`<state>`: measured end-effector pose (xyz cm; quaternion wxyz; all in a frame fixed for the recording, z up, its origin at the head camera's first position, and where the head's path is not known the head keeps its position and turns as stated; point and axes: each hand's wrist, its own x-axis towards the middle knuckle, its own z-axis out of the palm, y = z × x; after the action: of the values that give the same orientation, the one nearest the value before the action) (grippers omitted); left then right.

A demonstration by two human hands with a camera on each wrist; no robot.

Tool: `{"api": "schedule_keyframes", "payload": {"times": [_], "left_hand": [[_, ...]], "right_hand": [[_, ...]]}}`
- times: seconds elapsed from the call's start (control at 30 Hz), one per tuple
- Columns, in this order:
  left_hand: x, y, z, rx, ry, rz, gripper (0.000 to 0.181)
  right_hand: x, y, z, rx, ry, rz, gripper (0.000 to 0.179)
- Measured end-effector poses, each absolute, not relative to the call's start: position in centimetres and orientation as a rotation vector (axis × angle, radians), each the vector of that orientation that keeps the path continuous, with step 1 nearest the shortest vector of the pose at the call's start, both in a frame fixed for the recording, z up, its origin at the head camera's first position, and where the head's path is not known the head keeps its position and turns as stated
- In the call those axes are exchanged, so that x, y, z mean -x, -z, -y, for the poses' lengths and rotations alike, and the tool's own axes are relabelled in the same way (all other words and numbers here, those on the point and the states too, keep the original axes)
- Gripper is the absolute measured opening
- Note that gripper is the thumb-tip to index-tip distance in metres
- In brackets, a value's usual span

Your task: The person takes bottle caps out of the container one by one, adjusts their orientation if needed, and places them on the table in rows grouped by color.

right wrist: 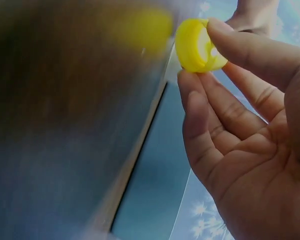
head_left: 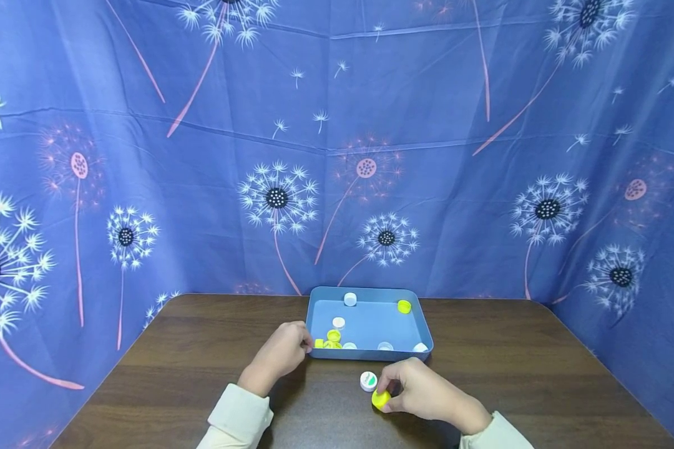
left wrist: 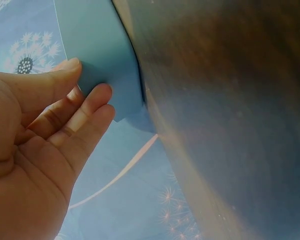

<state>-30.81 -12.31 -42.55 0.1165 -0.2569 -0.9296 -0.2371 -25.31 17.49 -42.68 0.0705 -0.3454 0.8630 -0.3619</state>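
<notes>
My right hand [head_left: 421, 390] pinches a yellow bottle cap [head_left: 379, 400] between thumb and fingers, close over the table in front of the tray. In the right wrist view the cap [right wrist: 189, 47] is on edge, its hollow side facing the thumb. Just beyond it lies a white cap [head_left: 367, 381] with a green mark. My left hand [head_left: 285, 348] is at the front left corner of a shallow blue tray [head_left: 365, 355]. The left wrist view has its thumb and fingers pinching the tray's wall [left wrist: 102, 55].
Inside the tray, several yellow caps [head_left: 334, 336] cluster at the front left. White caps [head_left: 339, 323] are spread about, and a lone yellow cap [head_left: 404, 306] sits at the back right. The brown wooden table [head_left: 213, 349] ends at a blue dandelion-print curtain [head_left: 326, 206].
</notes>
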Motion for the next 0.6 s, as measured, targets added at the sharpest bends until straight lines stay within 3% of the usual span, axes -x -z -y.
{"api": "schedule_keyframes", "payload": {"times": [0.6], "left_hand": [[30.82, 42.56, 12.24, 0.747, 0.677, 2.730, 0.016]], "right_hand": [[24.58, 43.07, -16.77, 1.190, 1.021, -2.568, 0.019]]}}
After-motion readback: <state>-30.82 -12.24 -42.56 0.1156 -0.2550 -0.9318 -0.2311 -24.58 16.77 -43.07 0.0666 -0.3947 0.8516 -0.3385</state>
